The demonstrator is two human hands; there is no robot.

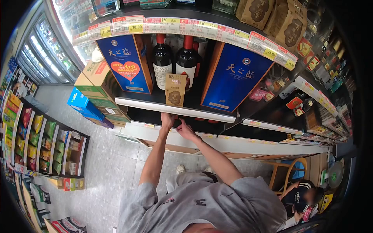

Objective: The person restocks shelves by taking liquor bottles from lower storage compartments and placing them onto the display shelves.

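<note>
My left hand (167, 120) reaches in beneath the front edge of the upper shelf (171, 109). Its fingers are mostly hidden there, so what they hold, if anything, does not show. Close by on its right, my right hand (187, 130) is at the opening of the lower shelf (149, 117), thumb and fingers apart, with nothing visible in it. Directly above the hands, a small brown paper package (175, 90) stands at the shelf edge. Behind it are two dark wine bottles, one with a white label (185, 68) and one beside it (162, 64).
Tall blue boxes flank the bottles, at left (123, 64) and right (237, 77). A price strip (171, 26) crosses above. Cartons (95, 87) are stacked left of the shelving, and a snack rack (42, 139) stands farther left. Another person (301, 200) is near a wooden chair (278, 171) at right.
</note>
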